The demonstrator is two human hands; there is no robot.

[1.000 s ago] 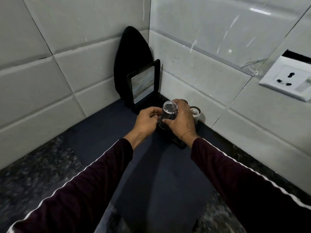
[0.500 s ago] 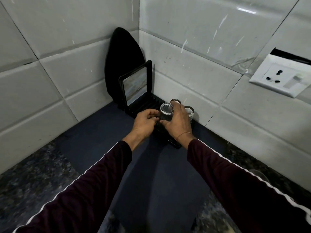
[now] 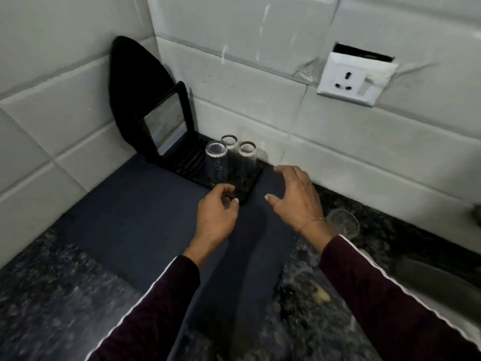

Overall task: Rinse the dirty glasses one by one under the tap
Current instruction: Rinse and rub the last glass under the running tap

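With both hands empty, left (image 3: 216, 214) loosely curled, right (image 3: 294, 196) with fingers spread, and three glasses (image 3: 217, 162) racked just beyond them, the upright glass (image 3: 342, 224) beside the right wrist should be gripped firmly mid-wall.

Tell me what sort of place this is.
Likely a home kitchen counter: tiled wall with a socket, glasses upturned on a black tray, stone worktop.

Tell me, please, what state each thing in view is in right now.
Three glasses: upside down on the black tray.
Fourth glass: upright on the counter, apart.
Left hand: loosely curled, empty.
Right hand: spread, empty.
Wall socket: nothing plugged in.
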